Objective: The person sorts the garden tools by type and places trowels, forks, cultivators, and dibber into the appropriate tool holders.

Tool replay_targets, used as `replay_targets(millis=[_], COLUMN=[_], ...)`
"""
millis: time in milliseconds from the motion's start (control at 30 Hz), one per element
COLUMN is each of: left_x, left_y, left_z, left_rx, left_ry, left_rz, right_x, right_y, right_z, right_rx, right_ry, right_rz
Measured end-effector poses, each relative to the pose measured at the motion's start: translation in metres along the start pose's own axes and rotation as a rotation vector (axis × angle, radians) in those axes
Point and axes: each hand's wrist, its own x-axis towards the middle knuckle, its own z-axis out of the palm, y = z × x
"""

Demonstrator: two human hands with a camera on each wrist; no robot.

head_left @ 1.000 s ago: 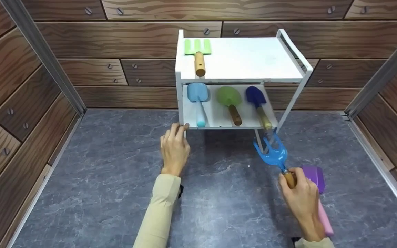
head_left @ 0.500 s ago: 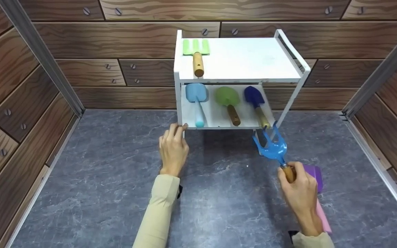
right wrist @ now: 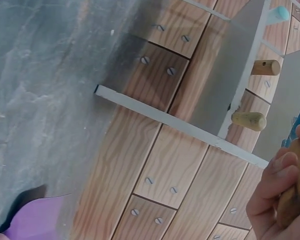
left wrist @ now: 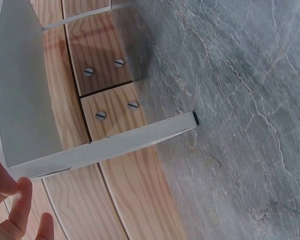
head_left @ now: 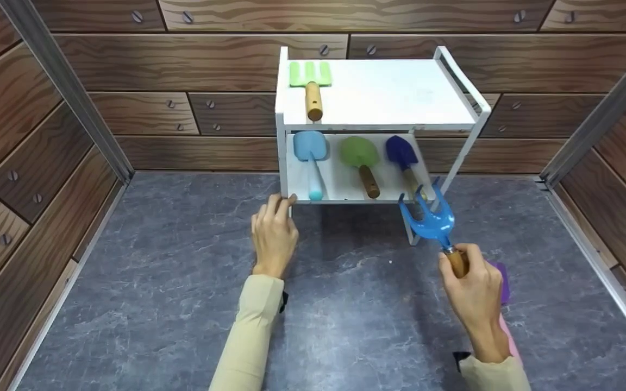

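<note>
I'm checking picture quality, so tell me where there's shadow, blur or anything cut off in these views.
Head view: sharp and evenly lit, with a soft shadow on the floor under the white shelf. Left wrist view: the left hand is cropped at the corner. Right wrist view: the right hand is close and blurred, with the blue rake barely in frame.

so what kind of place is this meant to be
Probably a staged mock-up of a garden shed or tool corner, not a real one: printed wood-plank walls with screw heads, a grey stone-look floor, and a small white two-tier rack holding toy garden tools, with a blue hand rake in the right hand.
</note>
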Motion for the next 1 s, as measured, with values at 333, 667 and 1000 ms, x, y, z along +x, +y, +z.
replay_targets(millis=[333, 667, 1000], left_x=[0.0, -0.001, 0.0], left_y=[-0.001, -0.001, -0.001], left_z=[0.0, -0.002, -0.001], left_rx=[0.003, 0.005, 0.001], left_ry=[0.0, -0.009, -0.01], left_rz=[0.006, -0.002, 0.0], right_x=[0.017, 0.032, 0.043], right_y=[-0.011, -0.022, -0.031], right_z=[0.002, 0.005, 0.008], right_rx=[0.015, 0.055, 0.074], right_ry=[0.01, 0.034, 0.047], right_rz=[0.017, 0.013, 0.018])
